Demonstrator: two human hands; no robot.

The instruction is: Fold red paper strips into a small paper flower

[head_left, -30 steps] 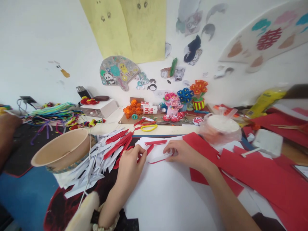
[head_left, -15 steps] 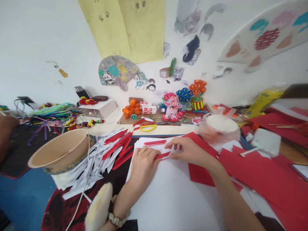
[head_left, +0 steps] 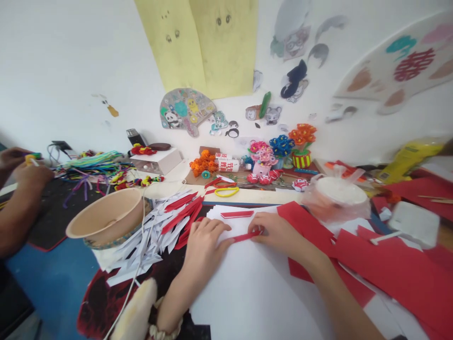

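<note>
Right hand (head_left: 276, 234): frame centre, fingertips narrowed on the right end of one red strip (head_left: 245, 236).
Left hand (head_left: 205, 248): fingers loosely spread, thumb at the strip's left end; whether it presses, I cannot tell.
Just changed: right fingertips have closed in; I judge the strip better controlled.
White paper (head_left: 255, 293): lower centre, beneath both hands; one second red strip (head_left: 237, 214) lies above.
Farther out, I count: one bowl (head_left: 118, 208), centre left; two co-worker's hands (head_left: 33, 174), left edge.

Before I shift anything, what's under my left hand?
White paper shows beside the left hand, and a red strip meets its thumb; whatever the palm covers can't be seen.
</note>
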